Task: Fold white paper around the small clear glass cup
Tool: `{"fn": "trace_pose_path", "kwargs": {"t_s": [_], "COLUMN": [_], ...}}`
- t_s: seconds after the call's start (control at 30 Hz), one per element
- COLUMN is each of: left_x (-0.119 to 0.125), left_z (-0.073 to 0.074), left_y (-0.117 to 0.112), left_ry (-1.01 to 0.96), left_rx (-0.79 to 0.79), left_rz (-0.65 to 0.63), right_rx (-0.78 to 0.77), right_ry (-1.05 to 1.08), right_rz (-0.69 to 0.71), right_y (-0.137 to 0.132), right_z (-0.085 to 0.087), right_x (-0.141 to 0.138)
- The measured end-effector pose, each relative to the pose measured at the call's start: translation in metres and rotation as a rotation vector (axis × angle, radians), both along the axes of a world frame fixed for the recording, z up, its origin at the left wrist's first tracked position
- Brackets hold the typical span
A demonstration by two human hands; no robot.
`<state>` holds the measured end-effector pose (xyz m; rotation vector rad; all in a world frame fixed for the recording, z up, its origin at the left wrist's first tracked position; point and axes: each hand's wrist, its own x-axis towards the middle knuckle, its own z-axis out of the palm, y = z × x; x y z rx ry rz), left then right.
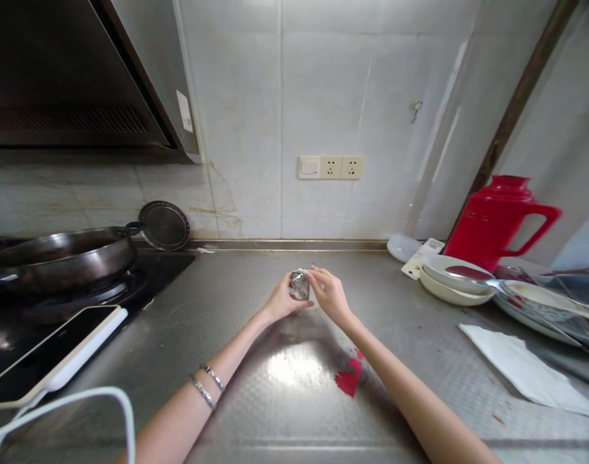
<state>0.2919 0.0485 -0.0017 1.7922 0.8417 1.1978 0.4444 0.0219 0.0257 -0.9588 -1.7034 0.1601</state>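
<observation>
Both my hands meet above the middle of the steel counter (256, 335). My left hand (281, 299) is curled around a small crinkly silver packet (299, 285), like foil or clear wrap. My right hand (329, 293) pinches the packet's top edge with its fingertips. Two thin bracelets sit on my left wrist. A red smear (350, 377) lies on the counter under my right forearm.
A dark pan (57, 258) sits on the stove at left, with a tablet (48, 354) and white cable in front. A round lid (165, 225) leans on the wall. Right side: red thermos jug (497, 219), stacked bowls (456, 280), plates, a white paper (526, 370).
</observation>
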Motion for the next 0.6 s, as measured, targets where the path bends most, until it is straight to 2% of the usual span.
{"fn": "trace_pose_path", "kwargs": {"t_s": [0.3,0.47,0.6], "left_x": [0.004,0.007,0.005], "left_z": [0.000,0.001,-0.002], "left_y": [-0.003,-0.005,-0.002], "left_ry": [0.076,0.039,0.012], "left_rx": [0.017,0.023,-0.030], "left_rz": [0.088,0.144,0.156], "right_rx": [0.094,0.125,0.156], "right_ry": [-0.061,-0.101,-0.147], "right_rz": [0.021,0.000,0.017], "right_y": [-0.002,-0.004,-0.007], "right_z": [-0.006,-0.010,-0.011], "right_x": [0.002,-0.001,-0.003]}}
